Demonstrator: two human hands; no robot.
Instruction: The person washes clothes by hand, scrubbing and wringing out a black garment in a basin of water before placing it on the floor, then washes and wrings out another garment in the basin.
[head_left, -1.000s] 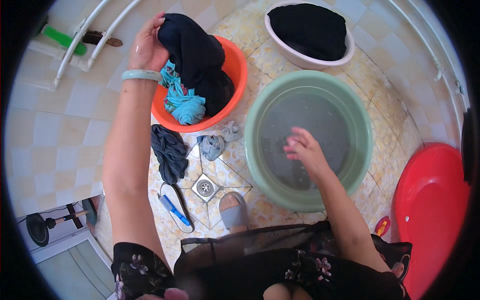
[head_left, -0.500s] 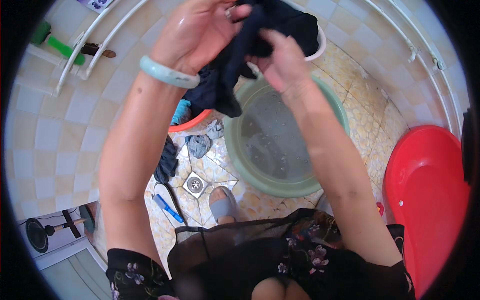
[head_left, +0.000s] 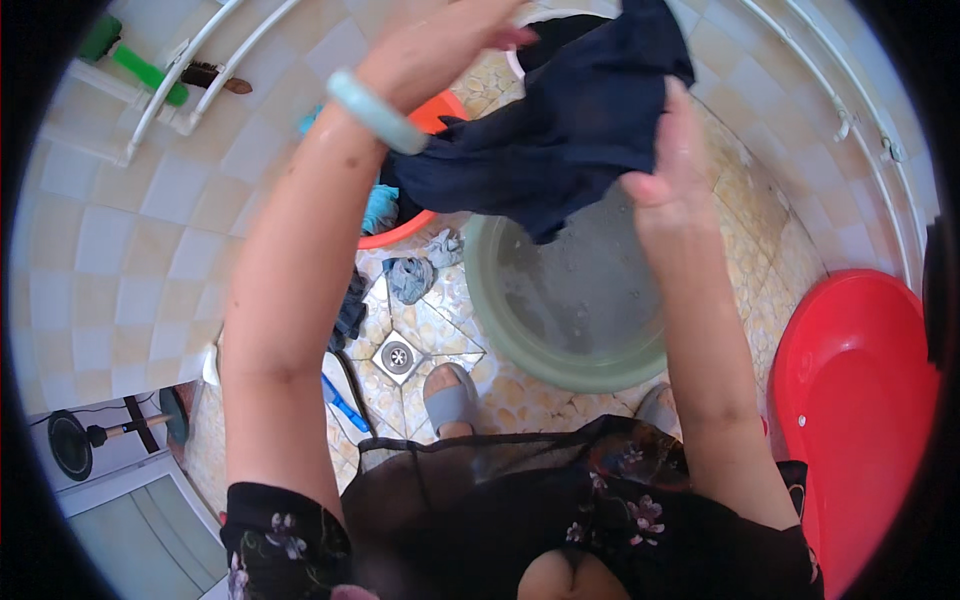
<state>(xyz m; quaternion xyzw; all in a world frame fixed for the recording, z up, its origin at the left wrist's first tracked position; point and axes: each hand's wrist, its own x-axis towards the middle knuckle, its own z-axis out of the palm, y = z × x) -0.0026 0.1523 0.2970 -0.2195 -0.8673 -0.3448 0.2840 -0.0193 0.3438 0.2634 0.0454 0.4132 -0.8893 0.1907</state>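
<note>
Tiled floor (head_left: 130, 250) bears green basin (head_left: 520, 340), orange basin (head_left: 400, 235), rags (head_left: 410, 278).

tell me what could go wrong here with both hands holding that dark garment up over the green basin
The dark garment is held up by the left hand and right hand only partly over the green basin, so it may drip on the tiled floor near the slippered foot, a possible slip. Its hanging end could also catch the orange basin.
</note>
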